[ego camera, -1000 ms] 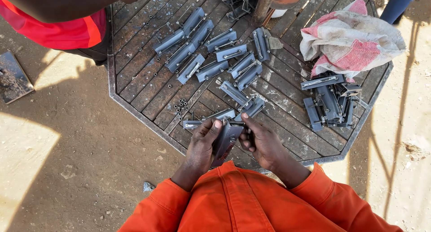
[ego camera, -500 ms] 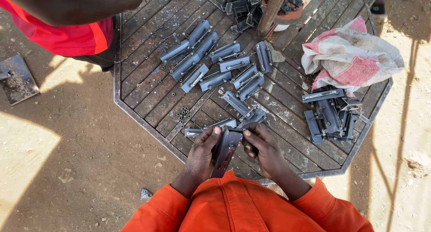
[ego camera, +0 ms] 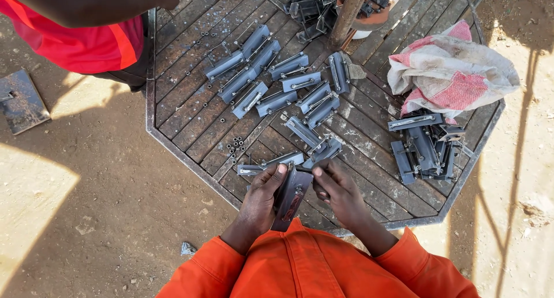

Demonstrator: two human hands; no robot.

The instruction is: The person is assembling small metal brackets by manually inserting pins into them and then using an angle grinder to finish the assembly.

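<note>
1. Seen from above, a person in orange sleeves holds a grey metal bracket (ego camera: 290, 197) at the table's (ego camera: 190, 122) six o'clock edge.
2. The left hand (ego camera: 261, 199) grips the bracket's left side; the right hand (ego camera: 339, 194) closes on its top right end.
3. More metal brackets (ego camera: 271, 79) lie toward twelve o'clock, small nuts (ego camera: 235, 146) at ten o'clock.
4. A stained cloth sack (ego camera: 453, 73) sits at two o'clock, another bracket pile (ego camera: 426, 148) just below it.

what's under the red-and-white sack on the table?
The sack lies on the slatted octagonal table at its right edge. Its lower edge overlaps the top of a pile of grey metal brackets. Whatever else lies beneath or inside it is covered.
</note>
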